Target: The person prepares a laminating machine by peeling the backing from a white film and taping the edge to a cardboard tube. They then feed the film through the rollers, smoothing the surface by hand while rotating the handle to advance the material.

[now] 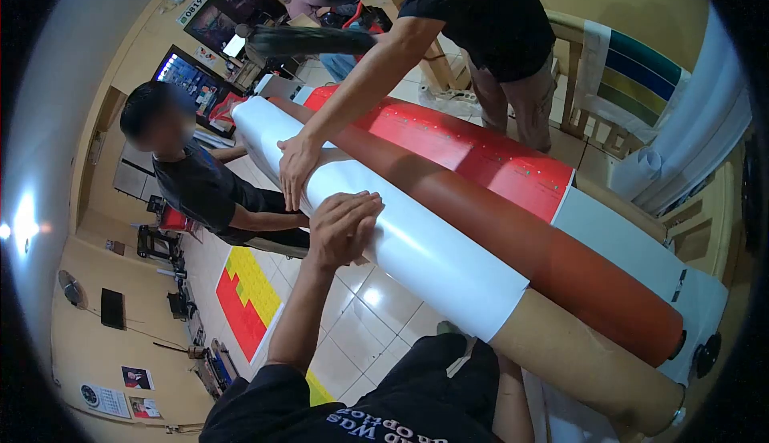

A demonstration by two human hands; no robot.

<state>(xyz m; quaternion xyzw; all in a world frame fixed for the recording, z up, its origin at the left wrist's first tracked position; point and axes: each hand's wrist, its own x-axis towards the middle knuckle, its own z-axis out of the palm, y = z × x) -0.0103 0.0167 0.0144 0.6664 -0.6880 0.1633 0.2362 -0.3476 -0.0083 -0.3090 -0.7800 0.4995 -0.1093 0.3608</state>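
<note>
My left hand (344, 225) rests on a large white sheet roll (432, 259), its fingers laid against the glossy surface. The roll is wound on a brown cardboard tube (589, 359), whose bare end sticks out at the lower right. Of my right arm only part of the forearm (515, 403) shows, beneath the tube; that hand is hidden. Alongside the white roll lies a reddish-brown roller (497, 223). Farther up on the roll, a co-worker's hand (298, 167) lies flat, apart from mine.
A red printed sheet (473, 151) lies over the machine (617, 239) behind the roller. One person (497, 26) leans over from the far side; another (208, 179) stands at the left by the roll. A yellow-and-red sheet (248, 303) lies on the tiled floor (352, 335).
</note>
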